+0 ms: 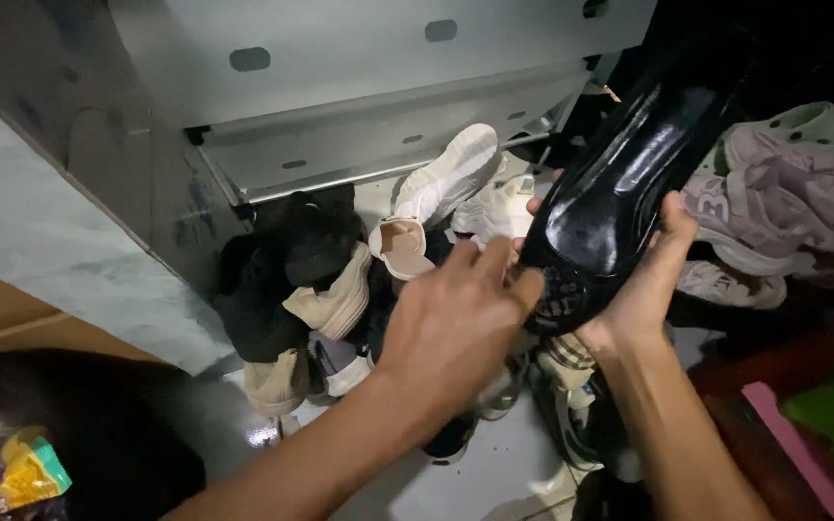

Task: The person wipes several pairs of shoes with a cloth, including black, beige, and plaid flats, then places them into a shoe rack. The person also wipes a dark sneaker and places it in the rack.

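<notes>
Right hand [644, 275] grips a glossy black shoe [629, 183], sole up, right of centre, toe running to upper right. Left hand [456, 323] at frame centre, fingers curled loosely, fingertips touching the shoe's heel end; not clamped on it. Below: pile of shoes [340, 289] on the floor, white sneaker [451, 174] on top, under a grey metal shelf [369, 125]. Pink clogs [784, 193] at right edge.

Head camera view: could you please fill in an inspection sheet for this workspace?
Surface: pale floor, partly bare.
Job's things: glossy black shoe, sole up, held aloft.
Clutter: heap of shoes; white sneaker; pink clogs.
Hands: right hand grips the black shoe; left hand, fingers touching the shoe's edge.
Cables: nothing seen.
Surroundings: grey metal shelf above; yellow-green packet at lower left.
</notes>
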